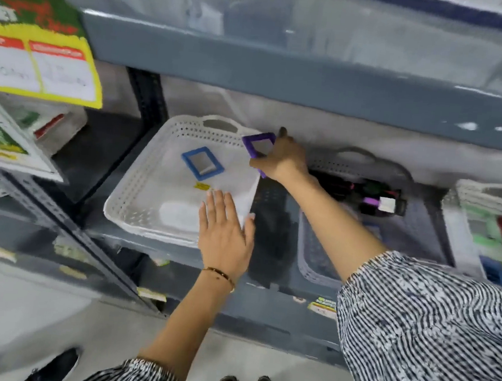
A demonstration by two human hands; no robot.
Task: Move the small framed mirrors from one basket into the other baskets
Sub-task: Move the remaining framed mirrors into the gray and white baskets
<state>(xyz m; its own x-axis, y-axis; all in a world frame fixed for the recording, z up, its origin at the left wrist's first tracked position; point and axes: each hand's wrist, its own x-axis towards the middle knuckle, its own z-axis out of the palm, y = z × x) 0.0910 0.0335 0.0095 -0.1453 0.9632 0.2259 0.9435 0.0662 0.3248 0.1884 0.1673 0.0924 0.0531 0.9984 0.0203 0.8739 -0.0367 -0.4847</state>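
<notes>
Grey shelf (178, 246) bearing three baskets (140, 192)

Three baskets sit side by side on the shelf (178, 244). One mirror (202, 164) lies in the left basket (140, 186). Several mirrors (373, 195) lie in the middle basket (313, 256).

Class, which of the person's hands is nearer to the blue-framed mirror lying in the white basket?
Left. The left hand rests on the white basket's near rim, just below the blue-framed mirror; the right hand is farther right.
</notes>
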